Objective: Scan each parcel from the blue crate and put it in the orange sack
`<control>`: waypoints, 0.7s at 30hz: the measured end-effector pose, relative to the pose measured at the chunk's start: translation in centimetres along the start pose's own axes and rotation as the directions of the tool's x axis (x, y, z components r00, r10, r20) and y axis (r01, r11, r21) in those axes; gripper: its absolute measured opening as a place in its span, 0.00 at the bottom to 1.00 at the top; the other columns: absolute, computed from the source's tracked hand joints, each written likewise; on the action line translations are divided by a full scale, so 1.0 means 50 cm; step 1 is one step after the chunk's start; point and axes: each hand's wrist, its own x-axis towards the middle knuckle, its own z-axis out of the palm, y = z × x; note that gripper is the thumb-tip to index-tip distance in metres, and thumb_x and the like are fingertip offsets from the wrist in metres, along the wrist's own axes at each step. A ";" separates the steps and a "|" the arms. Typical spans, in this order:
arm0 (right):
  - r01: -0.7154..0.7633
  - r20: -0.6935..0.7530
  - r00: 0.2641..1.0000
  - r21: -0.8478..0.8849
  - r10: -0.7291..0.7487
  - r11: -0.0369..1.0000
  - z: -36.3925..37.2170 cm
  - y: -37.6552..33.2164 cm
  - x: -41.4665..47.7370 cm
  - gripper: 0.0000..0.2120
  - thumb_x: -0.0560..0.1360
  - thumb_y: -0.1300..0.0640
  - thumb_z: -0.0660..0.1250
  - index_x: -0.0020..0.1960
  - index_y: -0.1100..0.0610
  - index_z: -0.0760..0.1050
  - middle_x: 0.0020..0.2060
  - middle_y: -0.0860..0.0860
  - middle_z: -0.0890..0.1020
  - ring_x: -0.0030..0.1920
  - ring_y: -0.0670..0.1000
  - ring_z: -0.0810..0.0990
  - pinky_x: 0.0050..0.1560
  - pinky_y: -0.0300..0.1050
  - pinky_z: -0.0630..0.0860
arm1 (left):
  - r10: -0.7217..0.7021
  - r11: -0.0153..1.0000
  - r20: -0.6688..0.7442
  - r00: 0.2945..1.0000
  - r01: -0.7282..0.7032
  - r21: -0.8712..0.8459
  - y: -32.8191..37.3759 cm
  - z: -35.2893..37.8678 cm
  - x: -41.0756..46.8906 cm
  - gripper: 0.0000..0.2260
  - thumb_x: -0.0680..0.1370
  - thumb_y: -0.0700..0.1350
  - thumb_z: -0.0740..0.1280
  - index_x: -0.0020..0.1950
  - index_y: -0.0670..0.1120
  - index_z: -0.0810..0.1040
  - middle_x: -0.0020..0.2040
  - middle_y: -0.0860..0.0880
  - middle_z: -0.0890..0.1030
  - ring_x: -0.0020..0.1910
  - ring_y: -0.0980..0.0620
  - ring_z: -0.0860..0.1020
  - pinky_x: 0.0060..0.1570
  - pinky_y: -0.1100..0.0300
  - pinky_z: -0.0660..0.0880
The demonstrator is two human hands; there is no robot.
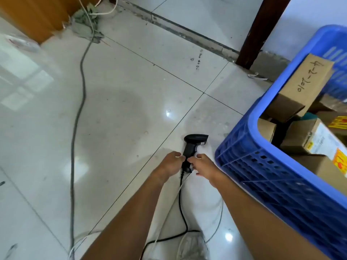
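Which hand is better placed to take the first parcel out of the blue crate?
Right, probably. Both hands hold the barcode scanner on the floor, but the right hand is beside the blue crate with the cardboard parcels; the left hand is farther away and could keep the scanner.

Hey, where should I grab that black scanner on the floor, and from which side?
Grip the scanner by its narrow handle, coming from the near, cable end. It lies flat with the wide head pointing away from you and the cord trailing back, so fingers wrap it naturally from there.
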 end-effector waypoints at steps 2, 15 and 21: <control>-0.002 0.006 1.000 0.058 0.002 0.998 0.001 0.003 0.003 0.17 0.79 0.51 0.67 0.65 0.56 0.71 0.58 0.56 0.81 0.59 0.55 0.80 0.64 0.55 0.78 | -0.017 0.998 0.007 1.000 0.017 -0.052 0.005 0.014 -0.001 0.15 0.84 0.45 0.64 0.70 0.42 0.76 0.61 0.44 0.80 0.55 0.49 0.77 0.55 0.57 0.73; 0.188 -0.129 0.977 0.165 -0.168 0.968 -0.010 -0.083 -0.100 0.04 0.79 0.54 0.71 0.49 0.54 0.80 0.51 0.56 0.85 0.54 0.57 0.84 0.59 0.54 0.81 | 0.082 0.913 0.075 0.994 -0.045 -0.404 0.044 -0.029 -0.116 0.12 0.85 0.48 0.64 0.62 0.45 0.83 0.52 0.46 0.88 0.51 0.48 0.87 0.55 0.53 0.81; 0.321 -0.057 0.947 0.087 -0.317 0.943 -0.028 -0.186 -0.269 0.09 0.80 0.62 0.68 0.58 0.64 0.79 0.45 0.58 0.84 0.41 0.54 0.83 0.41 0.42 0.77 | 0.211 0.867 -0.020 0.977 -0.197 -0.458 0.137 -0.075 -0.261 0.12 0.79 0.48 0.65 0.57 0.43 0.82 0.49 0.43 0.84 0.48 0.43 0.83 0.50 0.51 0.77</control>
